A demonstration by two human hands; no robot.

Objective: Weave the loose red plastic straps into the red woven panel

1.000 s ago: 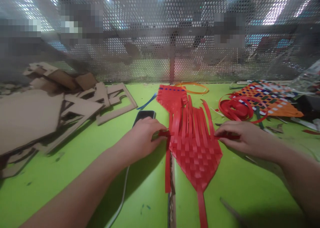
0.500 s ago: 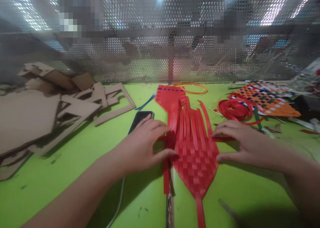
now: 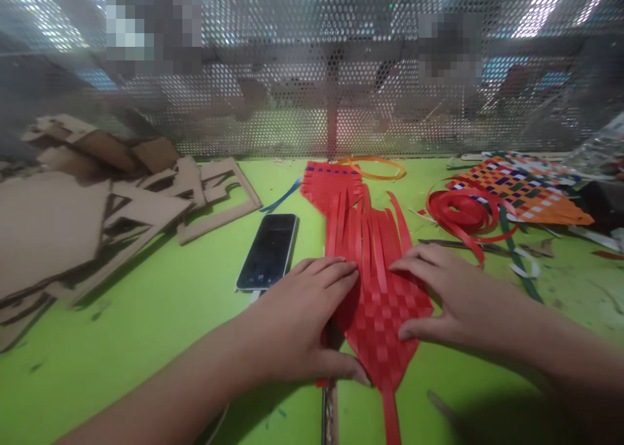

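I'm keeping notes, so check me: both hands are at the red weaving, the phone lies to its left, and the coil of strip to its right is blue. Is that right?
Not quite: the coil of strip is red, not blue, as the head view shows. The left hand and right hand are at the red weaving, and the phone lies to its left.

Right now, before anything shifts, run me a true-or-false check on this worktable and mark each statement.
1. The left hand and right hand both touch the red woven piece. True.
2. The phone lies face down. False: the phone lies screen up.
3. The coil of red strip lies right of the red woven piece. True.
4. The cardboard pieces are piled on the right side. False: the cardboard pieces are on the left.
5. The tabletop is green. True.
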